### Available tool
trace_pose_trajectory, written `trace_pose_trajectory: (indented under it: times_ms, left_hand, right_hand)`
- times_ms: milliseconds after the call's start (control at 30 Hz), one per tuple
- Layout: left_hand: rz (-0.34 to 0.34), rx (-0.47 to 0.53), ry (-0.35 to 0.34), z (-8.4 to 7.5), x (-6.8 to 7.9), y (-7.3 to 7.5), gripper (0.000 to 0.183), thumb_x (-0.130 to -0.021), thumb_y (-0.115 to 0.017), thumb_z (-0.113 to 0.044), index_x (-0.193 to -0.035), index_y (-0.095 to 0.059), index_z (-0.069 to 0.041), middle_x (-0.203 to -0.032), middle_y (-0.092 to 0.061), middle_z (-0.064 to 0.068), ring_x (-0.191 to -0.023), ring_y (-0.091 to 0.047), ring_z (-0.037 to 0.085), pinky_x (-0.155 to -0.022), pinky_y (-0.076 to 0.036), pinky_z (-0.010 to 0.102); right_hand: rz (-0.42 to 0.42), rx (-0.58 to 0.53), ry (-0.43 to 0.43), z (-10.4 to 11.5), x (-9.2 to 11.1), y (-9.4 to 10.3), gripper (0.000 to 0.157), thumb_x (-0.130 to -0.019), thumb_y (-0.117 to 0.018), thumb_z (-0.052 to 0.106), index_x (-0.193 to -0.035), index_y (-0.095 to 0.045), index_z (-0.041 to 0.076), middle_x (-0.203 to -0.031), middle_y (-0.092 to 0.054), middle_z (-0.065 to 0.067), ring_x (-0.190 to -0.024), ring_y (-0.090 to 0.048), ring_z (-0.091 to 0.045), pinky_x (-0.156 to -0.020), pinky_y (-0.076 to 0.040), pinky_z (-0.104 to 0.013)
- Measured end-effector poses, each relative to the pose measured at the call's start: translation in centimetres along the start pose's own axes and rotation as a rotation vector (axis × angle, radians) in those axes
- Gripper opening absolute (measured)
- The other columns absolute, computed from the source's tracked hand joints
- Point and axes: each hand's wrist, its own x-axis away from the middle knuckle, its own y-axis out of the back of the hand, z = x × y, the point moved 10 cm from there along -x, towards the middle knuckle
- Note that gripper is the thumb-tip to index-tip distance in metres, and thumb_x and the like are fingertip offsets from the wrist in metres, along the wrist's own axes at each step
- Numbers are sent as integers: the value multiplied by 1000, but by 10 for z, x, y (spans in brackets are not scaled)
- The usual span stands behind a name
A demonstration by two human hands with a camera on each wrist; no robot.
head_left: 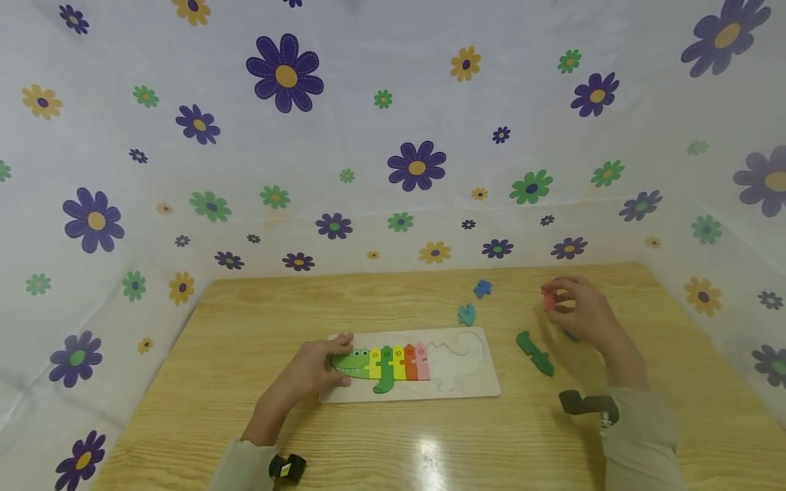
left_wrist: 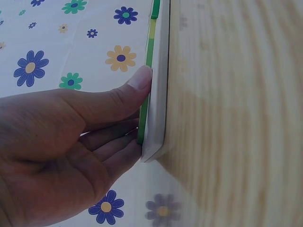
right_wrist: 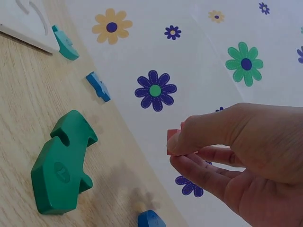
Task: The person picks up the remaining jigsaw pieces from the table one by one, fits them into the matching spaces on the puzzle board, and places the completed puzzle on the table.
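Green piece [head_left: 535, 354] lies between board [head_left: 460, 390] and right hand [head_left: 583, 312].

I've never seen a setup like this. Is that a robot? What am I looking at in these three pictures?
No robot here: these are a person's own bare hands. The wide picture looks forward and down from the person's head. The other two are taken from the wrists, one left and one right, each close to that hand.

On the wooden table lies a crocodile puzzle board, filled from the head to about the middle; the tail end is bare. Beyond it and to its right are loose pieces: a teal piece, a blue piece, a green piece and a second blue piece.

The left hand rests on the board's head end. The right hand pinches a small pinkish-red piece.
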Motion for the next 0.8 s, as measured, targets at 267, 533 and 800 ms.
trace_pose_trajectory:
  times_ms: [267, 533, 800]
  left_hand:
    - [-7, 5, 2, 0, -1, -1, 60, -78, -87, -4, -133, -65, 3, -152, -52, 9, -146, -42, 27, -119, -34, 45]
    - [0, 1, -11, -3, -1, 0, 61, -78, -87, -4, -134, -65, 3, -152, -51, 10, -146, -42, 27, -118, -35, 45]
    - [-3, -12, 1, 1, -1, -2, 61, -78, -87, -4, -134, -65, 3, -152, -51, 9, -146, -42, 28, -118, -35, 46]
  right_hand:
    - [3, 2, -11, 3, 2, 2, 38, -81, -75, -15, -117, -66, -11, -123, -54, -29, -101, -66, -51, -78, -62, -46]
    - [-28, 7, 35, 15, 3, 10, 40, -77, -74, -17, -116, -66, -10, -123, -55, -28, -99, -67, -50, -73, -62, -24]
    - [-10, -35, 37, 16, 6, 8, 38, -79, -75, -16, -115, -66, -11, -123, -54, -28, -99, -66, -50, -72, -61, -19]
